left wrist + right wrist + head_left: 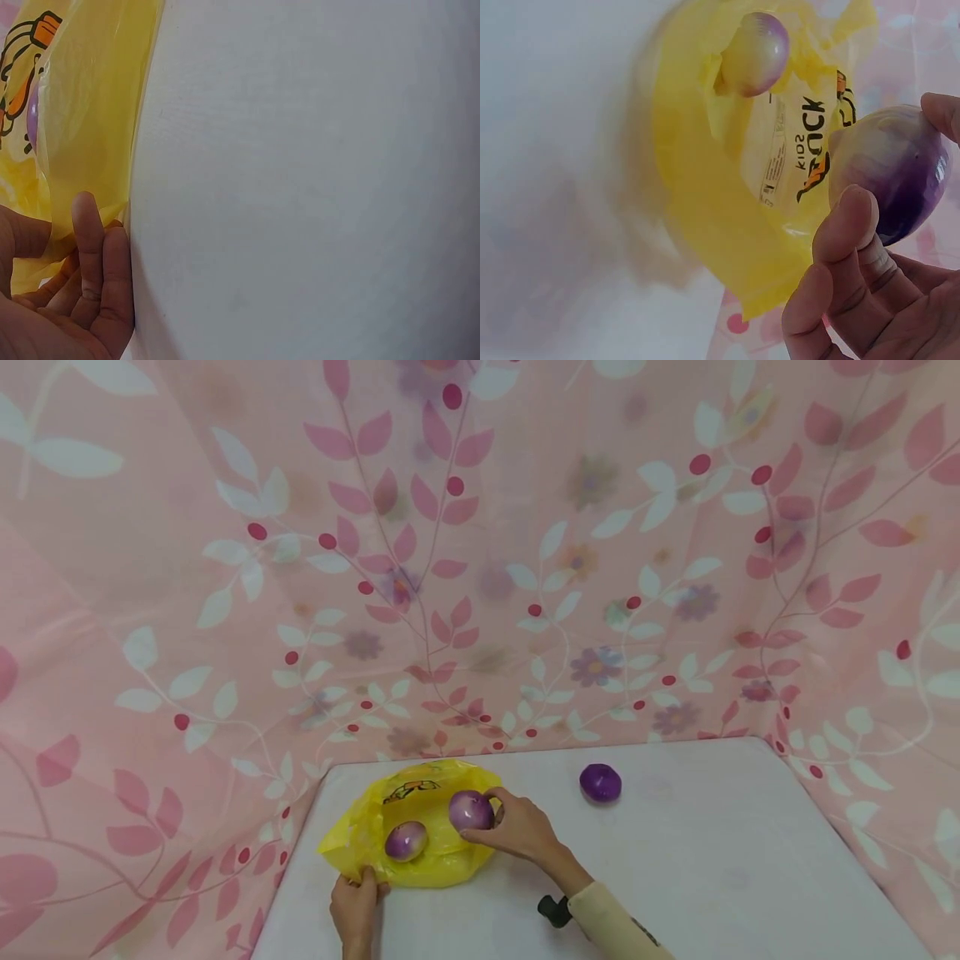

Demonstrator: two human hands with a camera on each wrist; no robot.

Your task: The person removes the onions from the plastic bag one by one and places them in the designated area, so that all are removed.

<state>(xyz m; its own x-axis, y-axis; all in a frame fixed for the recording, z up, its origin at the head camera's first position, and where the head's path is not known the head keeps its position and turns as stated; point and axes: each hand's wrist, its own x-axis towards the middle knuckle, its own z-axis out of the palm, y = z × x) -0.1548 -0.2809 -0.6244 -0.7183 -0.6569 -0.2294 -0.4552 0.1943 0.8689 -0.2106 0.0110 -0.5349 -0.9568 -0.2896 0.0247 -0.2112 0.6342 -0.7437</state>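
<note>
A yellow plastic bag (450,868) with black and orange print lies with its mouth spread wide on the white table. My left hand (354,906) pinches the bag's near left edge between thumb and fingers. One shiny purple-and-white onion (406,842) sits inside the bag's mouth. With thumb and fingertips my right hand (525,828) holds a second purple-and-white onion (892,169), which overlaps the right part of the bag's opening in the head view. Seen from the right wrist, its side is white to deep purple.
A darker purple onion (601,783) rests alone toward the back of the white table (697,860), right of the bag. Floral pink cloth (480,568) hangs behind the table and at both sides. A small black device (555,910) sits at the right wrist.
</note>
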